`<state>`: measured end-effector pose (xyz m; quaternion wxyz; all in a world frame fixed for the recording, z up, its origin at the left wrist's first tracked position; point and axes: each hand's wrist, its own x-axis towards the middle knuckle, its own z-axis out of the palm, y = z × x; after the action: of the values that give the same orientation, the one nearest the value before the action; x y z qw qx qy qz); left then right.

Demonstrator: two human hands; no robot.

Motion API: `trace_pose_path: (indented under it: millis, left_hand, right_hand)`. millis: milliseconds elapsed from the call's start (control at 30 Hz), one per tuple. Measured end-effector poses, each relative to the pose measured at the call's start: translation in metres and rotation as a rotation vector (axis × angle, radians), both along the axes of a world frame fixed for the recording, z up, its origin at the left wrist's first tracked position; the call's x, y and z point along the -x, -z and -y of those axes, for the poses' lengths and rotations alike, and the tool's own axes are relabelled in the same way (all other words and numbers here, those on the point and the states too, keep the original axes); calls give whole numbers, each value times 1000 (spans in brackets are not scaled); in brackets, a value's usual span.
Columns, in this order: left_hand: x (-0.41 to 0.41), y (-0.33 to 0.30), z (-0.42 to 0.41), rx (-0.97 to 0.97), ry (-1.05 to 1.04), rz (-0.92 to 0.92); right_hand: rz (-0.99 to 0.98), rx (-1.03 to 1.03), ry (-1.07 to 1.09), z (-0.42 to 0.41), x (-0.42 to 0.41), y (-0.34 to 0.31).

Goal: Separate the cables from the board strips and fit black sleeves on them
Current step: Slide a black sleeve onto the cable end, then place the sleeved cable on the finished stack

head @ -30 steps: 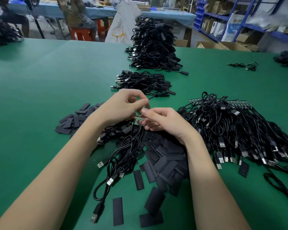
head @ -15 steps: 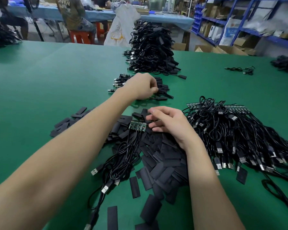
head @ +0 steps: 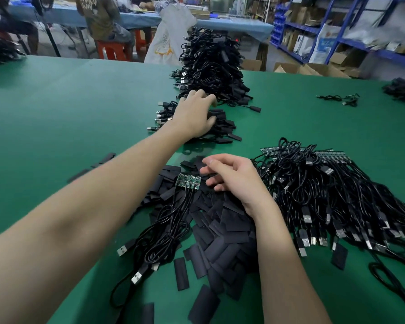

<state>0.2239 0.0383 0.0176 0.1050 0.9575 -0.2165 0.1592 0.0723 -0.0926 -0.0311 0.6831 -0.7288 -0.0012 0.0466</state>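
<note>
A: Head view. We are resting our left hand (head: 193,118), fingers spread flat, on the small pile of sleeved cables (head: 220,127) far across the bench (head: 68,118).

B: Our right hand (head: 234,178) is hovering, fingers loosely curled and empty, beside the board strip (head: 188,181) lying on the black sleeves (head: 222,228).

A: We are judging the strip thin and brittle, its cables (head: 171,230) limp: gripping its edges seems wisest.

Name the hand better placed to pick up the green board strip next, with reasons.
Right. The right hand hovers beside the board strip; the left hand is stretched far out onto the small cable pile.
</note>
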Motion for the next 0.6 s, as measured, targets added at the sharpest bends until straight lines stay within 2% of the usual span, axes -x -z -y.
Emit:
trace_pose_path:
  millis: [100,233,400,600]
  left_hand:
    - [36,1,-18,147,42,-76]
    - [83,0,-44,55,75,-323]
    - [113,12,-58,-52,59,-475]
    - [114,16,-67,7,86,-498]
  right_hand:
    - [23,62,25,-2,0,-1]
    - [63,81,55,-3,2,-5]
    - [113,165,119,0,4,-5]
    - [169,272,139,0,6,-4]
